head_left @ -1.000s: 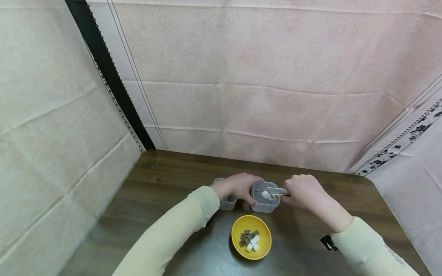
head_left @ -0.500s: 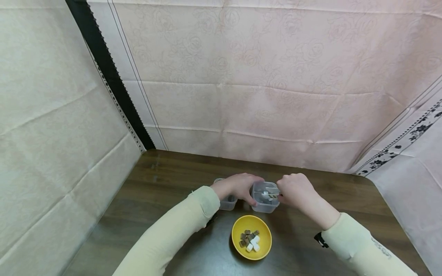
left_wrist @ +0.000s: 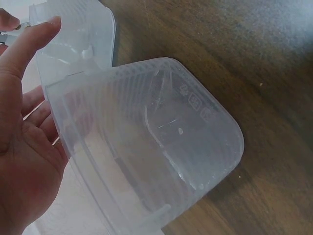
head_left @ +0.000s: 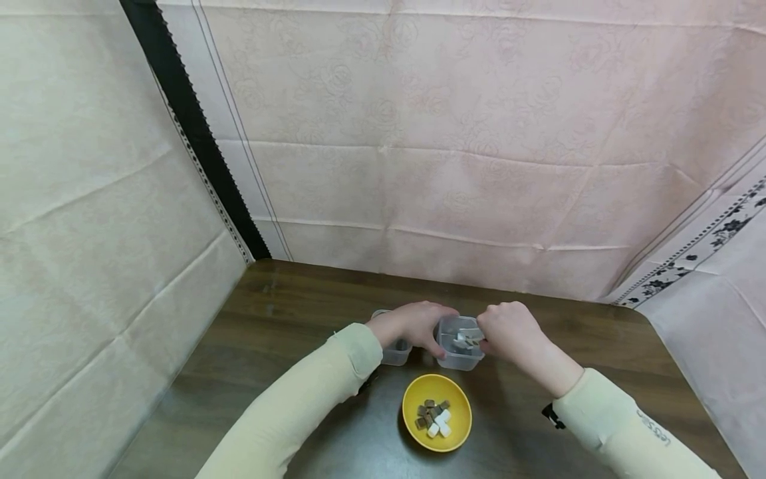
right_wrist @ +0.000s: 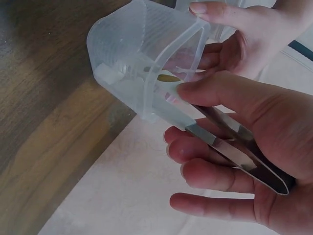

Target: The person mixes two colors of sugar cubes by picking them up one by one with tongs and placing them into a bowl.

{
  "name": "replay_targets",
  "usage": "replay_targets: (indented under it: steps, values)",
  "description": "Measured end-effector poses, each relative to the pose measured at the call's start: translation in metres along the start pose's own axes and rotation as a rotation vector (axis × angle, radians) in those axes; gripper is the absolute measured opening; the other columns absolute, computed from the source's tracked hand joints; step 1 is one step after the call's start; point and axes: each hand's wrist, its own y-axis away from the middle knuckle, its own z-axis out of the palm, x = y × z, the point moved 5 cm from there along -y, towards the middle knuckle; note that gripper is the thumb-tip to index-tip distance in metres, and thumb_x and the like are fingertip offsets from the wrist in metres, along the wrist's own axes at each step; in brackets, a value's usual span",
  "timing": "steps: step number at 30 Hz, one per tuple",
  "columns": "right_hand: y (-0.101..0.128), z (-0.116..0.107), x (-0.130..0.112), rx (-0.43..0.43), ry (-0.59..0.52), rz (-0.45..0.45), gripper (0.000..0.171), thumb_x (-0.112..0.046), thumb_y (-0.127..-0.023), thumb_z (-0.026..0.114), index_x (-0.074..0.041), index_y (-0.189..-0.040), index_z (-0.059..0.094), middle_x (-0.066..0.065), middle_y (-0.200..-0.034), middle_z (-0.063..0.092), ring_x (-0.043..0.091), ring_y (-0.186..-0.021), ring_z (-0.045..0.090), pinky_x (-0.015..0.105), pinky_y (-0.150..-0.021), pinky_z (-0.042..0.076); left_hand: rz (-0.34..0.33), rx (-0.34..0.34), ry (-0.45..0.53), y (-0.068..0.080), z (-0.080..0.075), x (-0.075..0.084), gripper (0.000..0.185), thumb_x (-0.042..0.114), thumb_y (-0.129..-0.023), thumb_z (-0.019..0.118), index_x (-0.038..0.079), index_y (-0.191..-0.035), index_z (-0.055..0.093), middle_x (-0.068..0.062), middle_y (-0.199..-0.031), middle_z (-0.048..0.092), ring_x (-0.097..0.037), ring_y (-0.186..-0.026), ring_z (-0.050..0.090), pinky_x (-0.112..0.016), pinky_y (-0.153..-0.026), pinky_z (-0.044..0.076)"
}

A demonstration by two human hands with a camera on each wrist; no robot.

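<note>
My left hand (head_left: 419,324) holds a clear plastic container (head_left: 459,362) at its left side, thumb at the near rim and fingers on the far side. In my right hand (head_left: 510,331) is a pair of small metal tongs (right_wrist: 222,147) with pale plastic tips, pinched between thumb and fingers. The tips reach down inside the container, where a white piece (right_wrist: 108,73) lies at the bottom. Closer to me, a yellow bowl (head_left: 462,399) contains several brown cubes (head_left: 421,422) and white cubes (head_left: 445,431).
A second clear container (left_wrist: 146,122) stands just left of the held one, partly beneath my left wrist in the head view. The wooden table (head_left: 323,286) ends at a pale cloth wall (head_left: 455,199) behind, with more cloth at both sides.
My right hand has moved left toward the container, bringing the tongs deeper into it. The left hand, container and bowl have stayed in place.
</note>
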Motion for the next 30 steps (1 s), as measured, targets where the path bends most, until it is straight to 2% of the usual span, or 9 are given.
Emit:
replay_targets:
  steps: [5,12,22,30]
  values:
    - [0.0,0.001,0.002,-0.002,-0.038,-0.006,0.038,-0.024,-0.073,0.091,-0.017,-0.061,0.056,-0.003,-0.056,0.051,0.013,-0.05,0.041,0.034,-0.043,0.041,-0.003,-0.002,0.003,0.0,0.001,-0.001,0.085,0.035,-0.085,0.093,0.016,-0.158,0.053,0.001,-0.151,0.062,-0.012,-0.122,0.061,-0.032,-0.112,0.051]
    - [0.0,0.003,0.003,-0.015,-0.08,-0.019,0.04,-0.026,-0.076,0.09,-0.018,-0.061,0.054,-0.006,-0.055,0.044,0.011,-0.051,0.036,0.03,-0.044,0.035,0.003,0.0,-0.009,-0.001,0.001,-0.002,0.086,0.036,-0.085,0.093,0.015,-0.158,0.052,0.001,-0.15,0.062,-0.011,-0.123,0.061,-0.031,-0.112,0.051]
    - [0.0,0.003,0.008,0.006,-0.091,-0.034,0.041,-0.025,-0.074,0.087,-0.021,-0.059,0.049,-0.008,-0.055,0.041,0.011,-0.051,0.036,0.031,-0.044,0.035,0.001,-0.007,-0.03,-0.001,0.0,-0.002,0.087,0.038,-0.085,0.092,0.016,-0.159,0.051,0.001,-0.156,0.058,-0.014,-0.135,0.058,-0.034,-0.116,0.048]
    - [-0.013,0.009,0.013,-0.088,-0.127,-0.017,0.047,-0.03,-0.078,0.09,-0.02,-0.061,0.048,-0.009,-0.058,0.029,0.01,-0.054,0.028,0.028,-0.049,0.021,-0.001,-0.008,-0.019,-0.002,0.001,-0.003,0.087,0.037,-0.085,0.093,0.016,-0.159,0.052,0.001,-0.156,0.059,-0.014,-0.135,0.058,-0.034,-0.116,0.048]
